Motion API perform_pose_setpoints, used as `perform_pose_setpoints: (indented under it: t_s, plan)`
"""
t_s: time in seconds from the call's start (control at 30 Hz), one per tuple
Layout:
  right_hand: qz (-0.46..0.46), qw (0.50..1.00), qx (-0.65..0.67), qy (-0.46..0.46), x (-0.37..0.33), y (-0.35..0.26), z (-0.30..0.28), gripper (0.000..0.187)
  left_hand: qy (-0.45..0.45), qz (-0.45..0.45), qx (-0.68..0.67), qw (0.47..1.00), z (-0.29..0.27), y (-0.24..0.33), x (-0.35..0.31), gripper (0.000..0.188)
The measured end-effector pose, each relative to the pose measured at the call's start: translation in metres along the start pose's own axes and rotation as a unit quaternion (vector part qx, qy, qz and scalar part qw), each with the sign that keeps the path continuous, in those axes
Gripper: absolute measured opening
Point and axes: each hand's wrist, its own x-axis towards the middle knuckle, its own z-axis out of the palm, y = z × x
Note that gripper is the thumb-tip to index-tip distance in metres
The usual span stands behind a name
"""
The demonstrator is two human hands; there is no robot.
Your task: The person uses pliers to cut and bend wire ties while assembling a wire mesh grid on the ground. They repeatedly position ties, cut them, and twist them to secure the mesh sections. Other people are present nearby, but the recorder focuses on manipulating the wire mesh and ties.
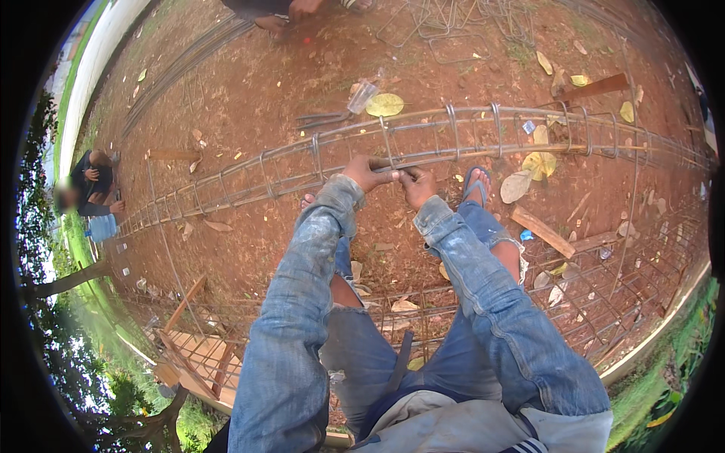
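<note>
A long rebar cage (pixel 495 130) of thin bars and square stirrups stretches from left to right in front of me, bowed by the lens. My left hand (pixel 368 174) is closed on its near bar, beside the foot of a stirrup (pixel 387 142). Close by, my right hand (pixel 418 187) is pinched at the same bar, its fingertips almost meeting the left ones. Whatever is between the right fingers is too small or hidden to make out. Beyond the cage, a dark long-handled tool (pixel 323 121) lies on the soil near a clear plastic cup (pixel 363 98).
Loose stirrups (pixel 445 23) lie at the far side, with long bars (pixel 181 64) at far left. A co-worker (pixel 94 181) crouches at the cage's left end beside a blue water jug (pixel 102 228). Wood pieces (pixel 542 232) and steel mesh (pixel 627 279) lie near my legs.
</note>
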Motion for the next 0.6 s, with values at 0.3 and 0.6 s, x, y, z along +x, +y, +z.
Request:
perform_pose_setpoints:
  t_s: [0.3, 0.6]
  plan:
    - [-0.019, 0.997, -0.077, 0.011, -0.019, -0.034, 0.003, 0.021, 0.027, 0.004, 0.097, 0.995, 0.002, 0.025, -0.014, 0.048]
    - [0.021, 0.997, -0.075, -0.021, -0.015, -0.059, -0.007, 0.019, 0.016, 0.047, 0.228, 0.972, 0.002, 0.021, -0.008, 0.047]
